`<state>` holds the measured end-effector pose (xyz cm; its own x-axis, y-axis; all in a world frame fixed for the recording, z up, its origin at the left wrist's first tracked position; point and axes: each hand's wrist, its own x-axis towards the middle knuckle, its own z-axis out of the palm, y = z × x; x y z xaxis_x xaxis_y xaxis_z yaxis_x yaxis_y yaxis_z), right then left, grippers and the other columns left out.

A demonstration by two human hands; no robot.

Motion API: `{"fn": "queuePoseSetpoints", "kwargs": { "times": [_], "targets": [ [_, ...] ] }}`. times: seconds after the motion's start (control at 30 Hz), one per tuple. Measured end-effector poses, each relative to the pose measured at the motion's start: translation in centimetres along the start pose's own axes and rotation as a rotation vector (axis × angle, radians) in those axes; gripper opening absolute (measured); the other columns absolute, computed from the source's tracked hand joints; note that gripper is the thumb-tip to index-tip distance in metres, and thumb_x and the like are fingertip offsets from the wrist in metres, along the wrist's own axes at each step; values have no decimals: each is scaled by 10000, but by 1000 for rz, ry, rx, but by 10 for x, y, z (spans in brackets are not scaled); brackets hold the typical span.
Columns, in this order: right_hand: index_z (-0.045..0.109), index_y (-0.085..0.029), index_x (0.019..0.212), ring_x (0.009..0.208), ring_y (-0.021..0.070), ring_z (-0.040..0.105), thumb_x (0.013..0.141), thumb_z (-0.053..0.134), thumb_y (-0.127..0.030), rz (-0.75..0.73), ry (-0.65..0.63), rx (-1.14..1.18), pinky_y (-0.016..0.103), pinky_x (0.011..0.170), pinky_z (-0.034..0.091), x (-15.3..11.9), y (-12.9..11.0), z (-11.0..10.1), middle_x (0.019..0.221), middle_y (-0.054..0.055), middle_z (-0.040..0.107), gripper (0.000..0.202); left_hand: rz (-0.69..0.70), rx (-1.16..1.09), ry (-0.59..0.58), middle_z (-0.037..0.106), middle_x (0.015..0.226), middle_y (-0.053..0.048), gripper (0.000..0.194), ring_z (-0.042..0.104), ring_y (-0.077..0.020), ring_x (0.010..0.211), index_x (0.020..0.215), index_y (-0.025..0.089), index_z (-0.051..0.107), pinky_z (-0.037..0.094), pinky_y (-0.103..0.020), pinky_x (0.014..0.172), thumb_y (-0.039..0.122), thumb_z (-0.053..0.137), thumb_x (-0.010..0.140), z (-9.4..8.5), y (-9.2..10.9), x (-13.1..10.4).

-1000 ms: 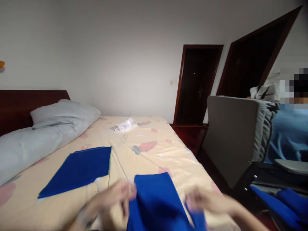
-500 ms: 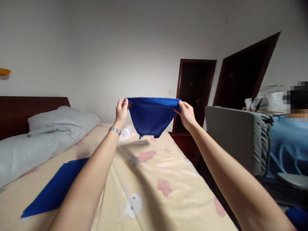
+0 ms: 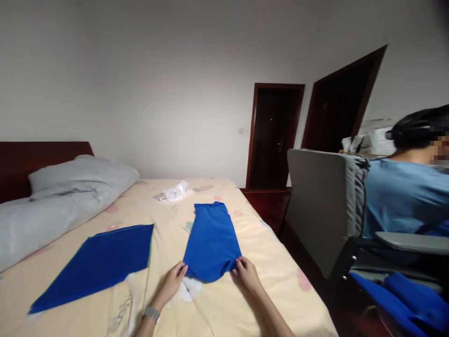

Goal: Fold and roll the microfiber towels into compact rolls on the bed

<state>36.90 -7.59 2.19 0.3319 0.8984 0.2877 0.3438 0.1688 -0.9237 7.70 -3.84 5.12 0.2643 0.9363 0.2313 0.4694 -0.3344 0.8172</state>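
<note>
A blue cloth (image 3: 212, 241) lies lengthwise on the bed (image 3: 280, 285), its far end slightly folded over. My left hand (image 3: 172, 280) pinches its near left corner, and a watch is on that wrist. The near right corner is pinched by my right hand (image 3: 248, 274). Between the hands the cloth's near edge sags in a curve. To the left, a second blue cloth (image 3: 101, 264) is spread flat on the patterned sheet, touched by neither hand.
A crumpled white plastic bag (image 3: 175, 192) rests toward the bed's far end. Grey bedding (image 3: 73, 196) lies at the left. Beyond the bed's right edge, a person in a blue shirt (image 3: 403, 192) sits in a grey chair (image 3: 315, 206), with more blue cloth (image 3: 417, 299) low beside it.
Both hands have come down and nearer with the blue cloth, which hung stretched in the air and now lies on the bed. The view has shifted slightly, showing more of the seated person.
</note>
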Motion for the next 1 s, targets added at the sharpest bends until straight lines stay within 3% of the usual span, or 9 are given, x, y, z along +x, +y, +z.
{"fn": "queuePoseSetpoints", "kwargs": {
  "times": [0.13, 0.3, 0.5, 0.63, 0.77, 1.0],
  "targets": [
    [574, -192, 688, 694, 224, 581, 821, 450, -654, 33, -20, 10, 309, 655, 455, -7, 15, -10, 681, 54, 626, 497, -43, -84, -90, 445, 613, 40, 529, 486, -135, 595, 725, 194, 528, 403, -228, 575, 704, 440, 832, -8, -28, -12],
    [479, -211, 655, 587, 172, 501, 855, 496, -601, 100, -151, 36, 268, 557, 405, -18, 21, -30, 596, -11, 511, 438, -39, -149, -88, 423, 605, 40, 447, 414, -115, 563, 738, 175, 578, 331, -209, 526, 611, 560, 834, -26, -25, -13],
    [524, -197, 706, 691, 169, 494, 913, 503, -527, 131, -286, -22, 254, 633, 390, -34, 16, -48, 676, -7, 519, 391, -68, -208, -15, 486, 702, 8, 385, 467, -145, 693, 732, 183, 551, 402, -222, 641, 543, 558, 866, -8, -30, -25],
    [500, -200, 691, 666, 161, 458, 918, 488, -553, 191, -273, -80, 255, 612, 362, -33, 11, -52, 658, -14, 475, 420, -116, -135, -119, 408, 681, 30, 382, 424, -130, 674, 724, 196, 482, 374, -213, 625, 532, 503, 904, -5, -35, -29],
    [432, -209, 649, 617, 143, 405, 905, 502, -579, 274, -380, -168, 250, 571, 319, -35, 11, -55, 616, -33, 409, 455, -177, -31, -230, 372, 660, 43, 375, 407, -121, 647, 711, 202, 450, 347, -216, 606, 516, 489, 912, -10, -42, -31],
    [570, -208, 772, 715, 178, 498, 920, 490, -546, 302, -443, -275, 267, 644, 383, -38, 17, -65, 732, 7, 564, 378, -230, 98, -266, 387, 615, 53, 349, 408, -113, 603, 710, 201, 480, 311, -223, 567, 490, 501, 905, -10, -45, -39]
  ]
}}
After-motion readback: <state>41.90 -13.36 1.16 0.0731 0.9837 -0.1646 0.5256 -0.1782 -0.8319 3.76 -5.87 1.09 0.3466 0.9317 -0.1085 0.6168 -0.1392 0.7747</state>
